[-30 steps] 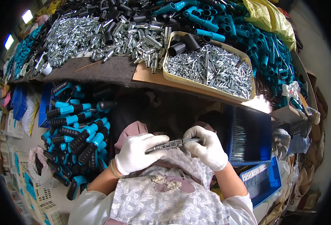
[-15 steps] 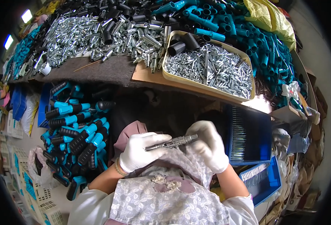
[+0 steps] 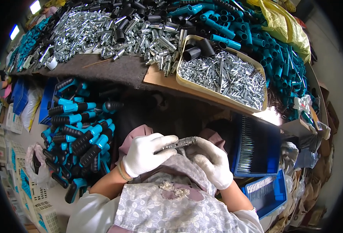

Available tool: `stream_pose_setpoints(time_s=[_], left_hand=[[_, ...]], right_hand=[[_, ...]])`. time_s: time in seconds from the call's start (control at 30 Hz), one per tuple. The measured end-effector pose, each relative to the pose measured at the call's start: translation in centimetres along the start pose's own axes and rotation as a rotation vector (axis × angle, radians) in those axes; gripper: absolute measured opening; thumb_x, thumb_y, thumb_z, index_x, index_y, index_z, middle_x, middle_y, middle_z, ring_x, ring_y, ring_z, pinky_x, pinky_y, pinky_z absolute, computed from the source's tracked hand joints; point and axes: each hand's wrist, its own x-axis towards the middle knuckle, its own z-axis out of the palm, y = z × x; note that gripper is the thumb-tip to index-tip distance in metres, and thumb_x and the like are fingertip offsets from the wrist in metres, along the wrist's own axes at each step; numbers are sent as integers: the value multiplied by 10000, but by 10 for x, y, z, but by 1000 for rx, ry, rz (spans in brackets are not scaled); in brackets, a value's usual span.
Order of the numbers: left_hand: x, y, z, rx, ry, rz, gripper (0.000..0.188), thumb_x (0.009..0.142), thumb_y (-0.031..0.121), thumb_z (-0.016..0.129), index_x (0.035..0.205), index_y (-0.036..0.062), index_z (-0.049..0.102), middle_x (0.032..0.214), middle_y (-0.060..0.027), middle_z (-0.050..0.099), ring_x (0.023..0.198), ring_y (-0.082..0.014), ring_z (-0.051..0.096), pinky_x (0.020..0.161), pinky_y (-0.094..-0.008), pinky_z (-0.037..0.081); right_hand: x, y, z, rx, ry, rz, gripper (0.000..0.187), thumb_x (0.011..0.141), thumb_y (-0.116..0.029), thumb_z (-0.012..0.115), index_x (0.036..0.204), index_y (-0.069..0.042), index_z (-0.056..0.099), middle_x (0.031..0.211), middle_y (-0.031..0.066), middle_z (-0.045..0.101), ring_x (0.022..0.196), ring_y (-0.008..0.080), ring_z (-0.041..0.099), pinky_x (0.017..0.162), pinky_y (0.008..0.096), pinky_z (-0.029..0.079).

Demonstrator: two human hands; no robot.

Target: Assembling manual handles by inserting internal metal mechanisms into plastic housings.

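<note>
In front of my apron, my left hand (image 3: pixel 146 154), in a white glove, is closed on one end of a slim metal shaft with a coil spring around it (image 3: pixel 182 143). The piece lies nearly level, its right end a little higher. My gloved right hand (image 3: pixel 213 161) is bent around that right end, index fingertip against it and thumb lower down. What lies inside the right fingers is hidden. Ahead on the bench, a cream tray (image 3: pixel 221 94) holds many small metal pins (image 3: pixel 233 77) and a few black tubes.
Loose silver metal parts (image 3: pixel 82 33) and teal tubes (image 3: pixel 284 66) are heaped along the bench. Black-and-teal handles (image 3: pixel 82 143) pile up at my left. Two blue bins at my right, a larger one (image 3: pixel 270 149) and a smaller one (image 3: pixel 282 194), hold rows of metal parts.
My right hand has moved slightly left and down, its fingers now on the right end of the spring shaft. The left hand keeps its grip. The whole view has shifted a little.
</note>
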Motion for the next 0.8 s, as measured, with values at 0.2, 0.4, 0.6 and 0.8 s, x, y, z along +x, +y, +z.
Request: stream_pose_setpoints(time_s=[0.2,0.4,0.6,0.8], left_hand=[[7,-5,1,-29,5,-24,316,751,72,822,1048,18,726,776,-114,674,601,-221,644,561,-312,503],[3,-12,-5,-26,46,-35,320,705,51,820,1008,10,727,772,-114,682,636,-246,644,582,-325,501],[10,-13,-1,-96,13,-14,304,743,49,810,1023,-21,715,814,-139,697,655,-242,671,585,-310,518],[13,-14,-3,-87,37,-19,307,753,80,823,1029,-4,720,785,-126,688,620,-234,652,571,-314,511]], right_hand=[[10,-16,-20,173,-120,114,483,947,-89,618,1395,36,490,1185,151,668,1118,195,638,979,314,495],[72,-65,-118,-634,565,-355,203,878,-57,658,1070,-6,699,984,136,695,936,240,674,840,335,527],[166,-78,-224,-1022,706,-443,182,866,-122,617,985,-55,739,980,136,709,938,314,677,844,368,531],[268,-93,-195,-1491,418,-424,268,774,-128,700,1037,-151,750,957,108,673,981,331,632,858,433,523]])
